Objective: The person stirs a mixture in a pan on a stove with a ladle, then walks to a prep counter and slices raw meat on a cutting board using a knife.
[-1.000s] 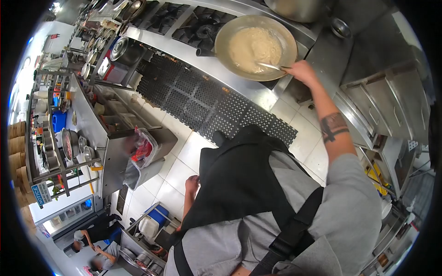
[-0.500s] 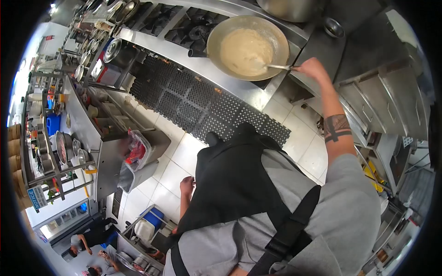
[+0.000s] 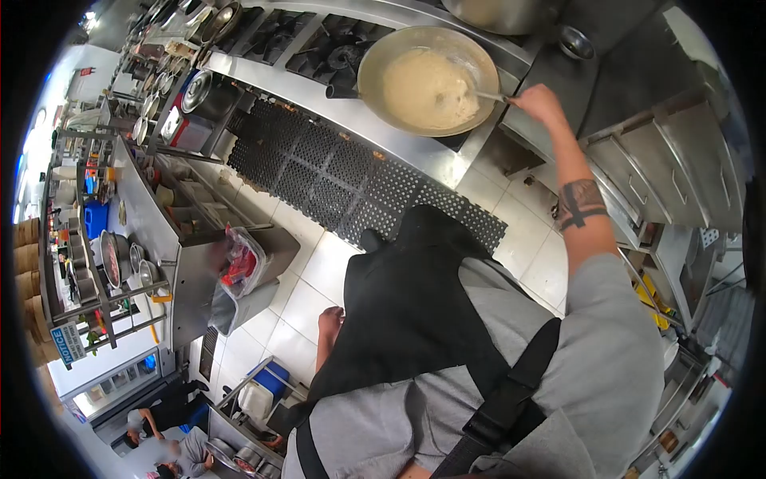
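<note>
My right hand (image 3: 539, 104) is wrapped round the handle of a long stirring utensil (image 3: 491, 96). The utensil's far end is sunk in a thick, pale beige mixture (image 3: 419, 84), so its shape is hidden. A wide, round wok (image 3: 375, 89) holds the mixture and sits on the stove, its short dark handle (image 3: 341, 93) pointing left. Beside the black apron (image 3: 415, 319), my left hand (image 3: 330, 322) hangs low with its fingers curled. I see nothing in it, and it touches no kitchenware.
Left of the wok are bare burners (image 3: 343, 56). A small metal bowl (image 3: 576, 42) stands on the steel counter to the right. Black rubber mats (image 3: 335, 172) cover the floor before the stove. A lined bin (image 3: 243, 271) is at left; two people (image 3: 179, 451) are at lower left.
The utensil's sunken end has moved slightly right and up within the wok, and my right hand has shifted up a little. The mixture's surface is now rippled on the right. My left hand stays low.
</note>
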A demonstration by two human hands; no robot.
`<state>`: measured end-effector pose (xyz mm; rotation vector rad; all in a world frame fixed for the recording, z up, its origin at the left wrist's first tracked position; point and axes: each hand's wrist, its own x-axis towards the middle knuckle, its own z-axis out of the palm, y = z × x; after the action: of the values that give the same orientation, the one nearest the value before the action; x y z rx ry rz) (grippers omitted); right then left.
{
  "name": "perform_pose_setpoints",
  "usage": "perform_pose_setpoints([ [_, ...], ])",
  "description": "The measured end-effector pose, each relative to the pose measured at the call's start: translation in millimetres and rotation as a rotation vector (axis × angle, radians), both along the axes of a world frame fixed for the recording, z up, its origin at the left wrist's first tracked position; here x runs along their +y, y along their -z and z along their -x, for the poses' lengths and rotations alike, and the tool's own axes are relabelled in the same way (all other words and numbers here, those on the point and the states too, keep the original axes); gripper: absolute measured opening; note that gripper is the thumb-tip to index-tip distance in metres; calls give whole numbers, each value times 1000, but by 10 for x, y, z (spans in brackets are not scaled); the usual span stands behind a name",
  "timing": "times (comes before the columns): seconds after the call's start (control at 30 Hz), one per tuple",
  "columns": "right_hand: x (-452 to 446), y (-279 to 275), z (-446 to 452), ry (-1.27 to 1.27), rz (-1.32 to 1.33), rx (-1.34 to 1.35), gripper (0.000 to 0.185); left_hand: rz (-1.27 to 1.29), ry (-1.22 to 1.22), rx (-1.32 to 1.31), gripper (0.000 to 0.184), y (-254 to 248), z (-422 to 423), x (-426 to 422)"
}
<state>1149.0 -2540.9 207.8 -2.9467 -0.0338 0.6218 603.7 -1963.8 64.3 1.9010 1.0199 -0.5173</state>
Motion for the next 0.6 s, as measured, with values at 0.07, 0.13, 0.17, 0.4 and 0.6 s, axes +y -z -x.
perform_pose_setpoints([
  [0.07,343,265,-87,68,-145,-252,45,-154,429,-224,24,627,365,362],
  [0.13,738,527,-8,213,-248,-314,52,-202,674,-290,26,470,292,333],
  [0.17,817,664,1,169,-272,-282,55,-229,790,-333,27,374,246,311],
  [0.4,-116,295,-98,-41,-29,-38,64,-24,31,68,24,-166,10,-126],
  [0.6,616,770,-119,161,-187,-317,63,-187,630,-88,24,271,285,155],
])
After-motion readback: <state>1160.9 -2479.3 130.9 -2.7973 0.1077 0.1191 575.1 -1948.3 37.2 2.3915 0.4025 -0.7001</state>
